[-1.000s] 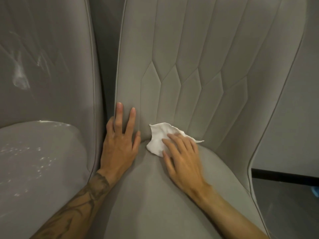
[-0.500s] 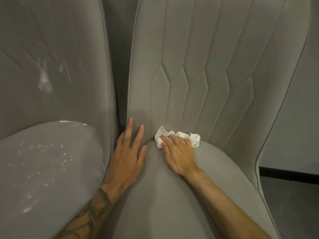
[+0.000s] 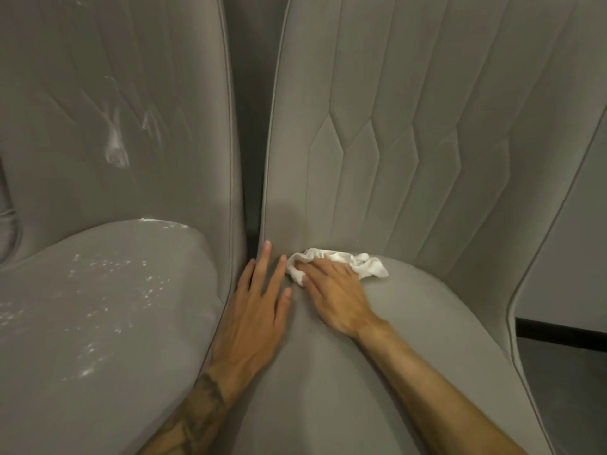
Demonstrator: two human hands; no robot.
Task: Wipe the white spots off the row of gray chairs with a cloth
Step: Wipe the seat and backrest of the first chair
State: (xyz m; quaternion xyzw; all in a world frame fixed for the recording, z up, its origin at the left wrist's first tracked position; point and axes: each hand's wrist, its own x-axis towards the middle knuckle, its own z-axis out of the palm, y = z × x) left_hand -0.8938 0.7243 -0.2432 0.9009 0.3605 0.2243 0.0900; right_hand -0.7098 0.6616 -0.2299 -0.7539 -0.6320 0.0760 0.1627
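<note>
Two gray upholstered chairs stand side by side. On the right chair [image 3: 420, 339], my right hand [image 3: 335, 290] presses a crumpled white cloth [image 3: 368, 266] into the crease where seat meets backrest, fingers lying over it and pointing left. My left hand [image 3: 259, 310] rests flat on the same seat beside it, fingers spread and reaching up the backrest's left edge. The left chair [image 3: 157, 372] has several white spots [image 3: 108, 280] across its seat and a white smear [image 3: 115, 149] on its backrest.
A narrow dark gap [image 3: 249, 126] separates the two backrests. To the right of the right chair are a pale wall [image 3: 568, 231] with a dark baseboard and a strip of dark floor [image 3: 565, 389].
My right hand slid the cloth left along the crease toward my left hand, and the cloth bunched up. The view shifted left, showing more of the spotted left chair.
</note>
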